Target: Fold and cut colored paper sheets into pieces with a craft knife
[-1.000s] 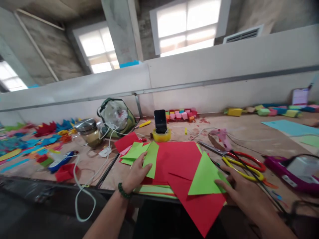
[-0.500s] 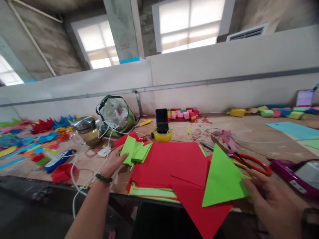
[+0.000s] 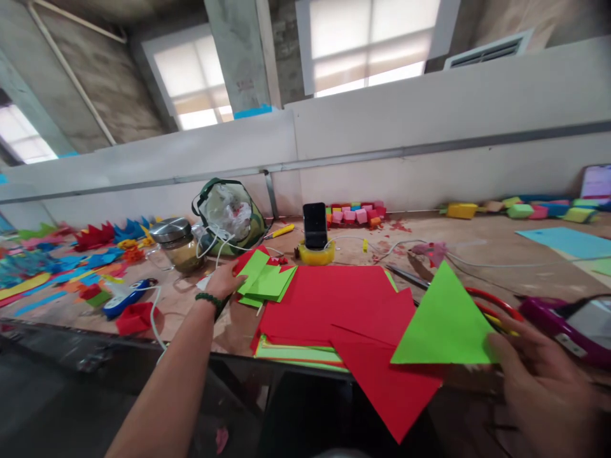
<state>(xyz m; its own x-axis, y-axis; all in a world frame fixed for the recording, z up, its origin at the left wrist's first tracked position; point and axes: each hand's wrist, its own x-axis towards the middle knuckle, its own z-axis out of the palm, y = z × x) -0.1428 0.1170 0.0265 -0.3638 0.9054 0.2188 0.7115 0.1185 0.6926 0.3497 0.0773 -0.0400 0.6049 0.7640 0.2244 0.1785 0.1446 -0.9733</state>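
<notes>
My right hand (image 3: 534, 362) pinches a corner of a green paper triangle (image 3: 443, 324), held over the right end of the red sheets. My left hand (image 3: 228, 283), with a beaded bracelet at the wrist, has its fingers on the folded green papers (image 3: 267, 280) at the left. Red sheets (image 3: 329, 299) lie at the table's front edge, on top of pale green ones (image 3: 300, 356). A pointed red piece (image 3: 391, 388) hangs over the edge. Behind the triangle are red-handled scissors (image 3: 496, 304), partly hidden.
A phone (image 3: 315, 226) stands on a yellow tape roll (image 3: 316, 253). Nearby are a glass jar (image 3: 179, 248), a bag (image 3: 229, 213), a blue tool (image 3: 126, 299), a pink glue gun (image 3: 432, 252) and white cables. A purple device (image 3: 568, 331) sits far right.
My right hand has turned the green triangle and moved it slightly right. My left hand has settled lower over the folded green papers, which lie flatter. The view has shifted a little.
</notes>
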